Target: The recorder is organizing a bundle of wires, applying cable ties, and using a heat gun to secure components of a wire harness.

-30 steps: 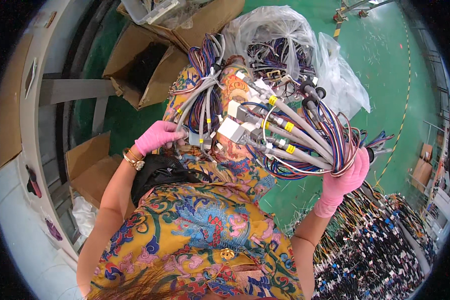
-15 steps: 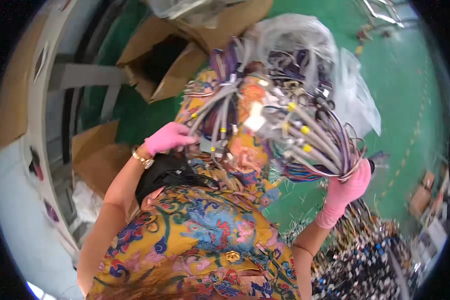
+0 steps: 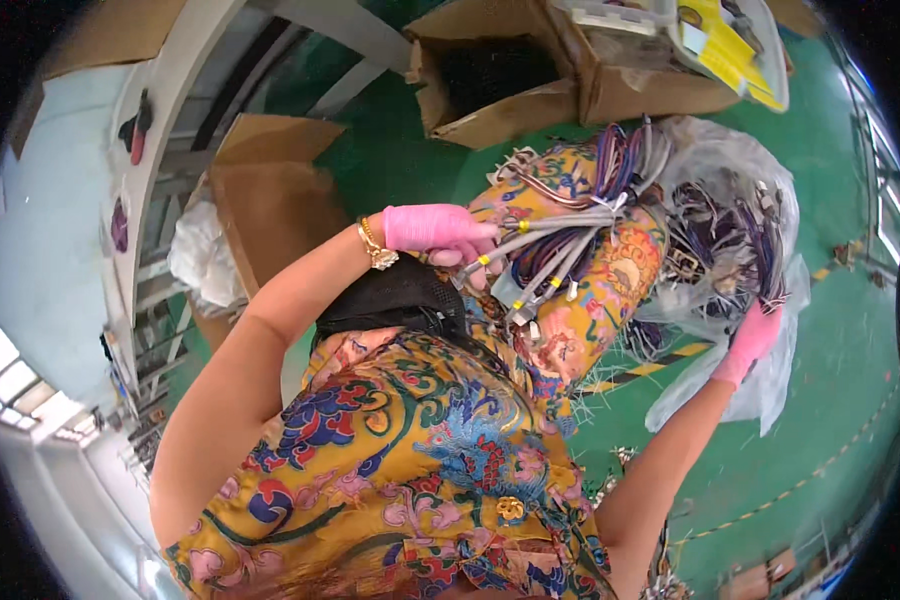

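Both hands (image 3: 435,230) (image 3: 753,342) grip cables (image 3: 542,223): left bundle (image 3: 570,222) slants forward-right, right bundle (image 3: 767,250) points lengthwise forward.

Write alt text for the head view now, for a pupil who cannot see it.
A pink-gloved left hand touches grey cables of a tied bundle lying on patterned clothing, while the gloved right hand grips another cable bundle at a cable-filled clear plastic bag. Open cardboard boxes stand on the green floor.

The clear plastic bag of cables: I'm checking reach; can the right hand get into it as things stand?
Probably yes: the right hand is at the bag, which gapes open, though the cable bundle that hand holds might get in the way.
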Tool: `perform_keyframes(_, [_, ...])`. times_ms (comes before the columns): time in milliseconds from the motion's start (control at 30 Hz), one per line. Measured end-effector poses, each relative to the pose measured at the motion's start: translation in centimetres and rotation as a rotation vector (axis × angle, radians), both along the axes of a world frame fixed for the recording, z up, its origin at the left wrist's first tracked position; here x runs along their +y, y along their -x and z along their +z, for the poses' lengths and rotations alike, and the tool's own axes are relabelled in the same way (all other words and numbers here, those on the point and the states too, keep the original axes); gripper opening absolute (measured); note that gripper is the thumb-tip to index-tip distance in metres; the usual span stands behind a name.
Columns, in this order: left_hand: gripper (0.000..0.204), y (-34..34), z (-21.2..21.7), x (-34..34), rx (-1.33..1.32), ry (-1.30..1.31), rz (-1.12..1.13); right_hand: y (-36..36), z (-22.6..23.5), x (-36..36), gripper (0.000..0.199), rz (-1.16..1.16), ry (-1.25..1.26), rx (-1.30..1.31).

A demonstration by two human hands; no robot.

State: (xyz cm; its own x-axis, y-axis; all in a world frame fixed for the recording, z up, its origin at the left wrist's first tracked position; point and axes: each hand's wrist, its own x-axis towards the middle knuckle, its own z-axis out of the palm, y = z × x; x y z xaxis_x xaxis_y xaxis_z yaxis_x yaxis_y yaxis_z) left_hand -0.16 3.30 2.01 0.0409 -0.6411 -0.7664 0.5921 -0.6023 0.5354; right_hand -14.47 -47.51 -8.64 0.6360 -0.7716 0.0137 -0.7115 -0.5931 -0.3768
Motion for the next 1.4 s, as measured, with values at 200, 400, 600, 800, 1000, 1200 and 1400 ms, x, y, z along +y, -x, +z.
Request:
perform_keyframes(200, [0.043, -0.2, -1.6, 1.4, -0.067, 0.045, -0.099, -2.6, -4.6, -3.5, 0.053, -0.067, 0.19, 0.241])
perform_keyframes(400, [0.031, -0.8, -0.1, 1.7, -0.226, 0.001, -0.146, -3.3, -4.4, 1.3, 0.05, 0.209, -0.173, -0.11])
perform_keyframes(600, [0.037, -0.2, -2.3, 0.6, -0.582, 0.128, -0.241, -1.9, 5.3, 16.9, 0.029, 0.268, -0.432, -0.308])
perform_keyframes(800, [0.048, 1.5, -2.3, -0.6, -1.078, 0.146, -0.593, -2.3, 9.3, 30.1, 0.035, 1.039, -0.395, -0.313])
perform_keyframes(1000, [0.036, 0.5, -2.2, 2.9, -1.155, 0.235, -0.342, -3.6, 6.2, 31.9, 0.029, 1.307, -0.195, -0.069])
perform_keyframes(1200, [0.041, -0.1, 1.6, 14.2, -1.139, -0.122, 0.087, -4.8, 9.1, 32.7, 0.03, 1.331, -0.262, 0.073])
perform_keyframes(1400, [0.035, -5.5, -0.8, 10.8, -1.185, -0.014, -0.006, -5.1, 10.2, 30.8, 0.032, 1.242, -0.529, -0.028])
